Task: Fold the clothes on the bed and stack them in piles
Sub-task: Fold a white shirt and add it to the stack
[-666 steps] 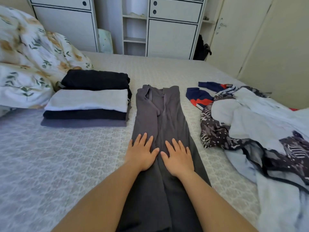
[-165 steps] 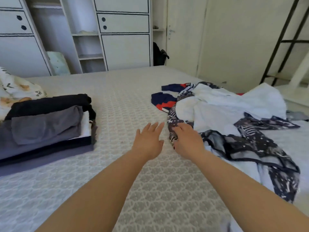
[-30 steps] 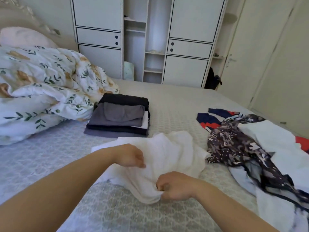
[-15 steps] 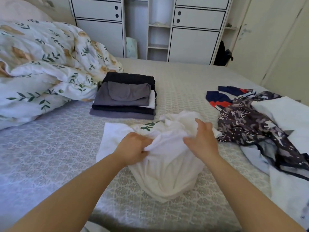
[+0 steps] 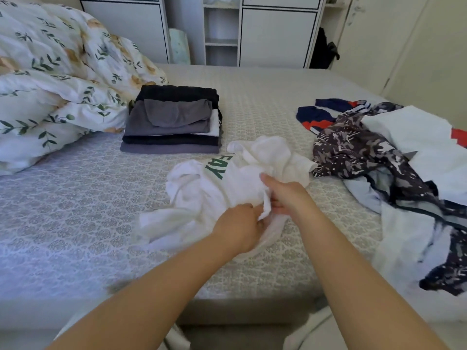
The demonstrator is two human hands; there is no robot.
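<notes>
White garment: a crumpled white T-shirt [image 5: 235, 183] with green letters printed on it lies bunched on the bed [image 5: 75, 223], near the front edge and about midway across.
Left hand: the left hand [image 5: 240, 227] is at the near edge of the shirt, fingers curled and pinching a fold of white cloth.
Right hand: the right hand [image 5: 284, 194] meets it from the other side, thumb on top, fingers curled under and hidden by the same bunch of fabric; it grips the shirt.
Hands together: both sit almost touching, with a small flap of cloth standing up between them.
Folded pile: a folded stack [image 5: 174, 122] rests farther back and to the left of the shirt, well apart from it; from the bottom it shows a grey-purple layer, a black one, a white edge, grey pieces, and a black piece behind the top.
Unfolded heap: a loose heap of clothes [image 5: 394, 173] spreads over the right side of the bed, with a dark patterned garment [image 5: 353, 150] over pale blue and white pieces; its near-left edge lies just beside the shirt.
Navy piece: a navy garment with red and white [image 5: 318, 117] lies at the far side of that heap.
Bedding: a floral duvet [image 5: 58, 79] is piled at the left, just beside the stack.
Storage: a white wardrobe [image 5: 275, 34] stands beyond the bed; its open shelves look nearly bare, and what lies on the top shelf is unclear.
</notes>
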